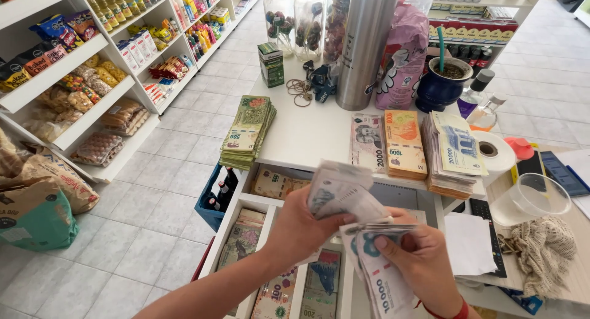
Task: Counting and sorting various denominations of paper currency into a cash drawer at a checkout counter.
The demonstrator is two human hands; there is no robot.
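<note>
Bright, even daylight fills the shop; shadows stay soft. The view bends at its edges, and the grey fanned banknotes (344, 193) blur slightly.

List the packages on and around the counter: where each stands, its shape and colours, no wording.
Small box: counter's far left, upright, dark green and white.
Pink bag: beside the steel flask, soft, pink with white shapes.
Snack bags: upper left shelf, blue and dark pouches.
Paper sack: floor, left, brown over green.
</note>
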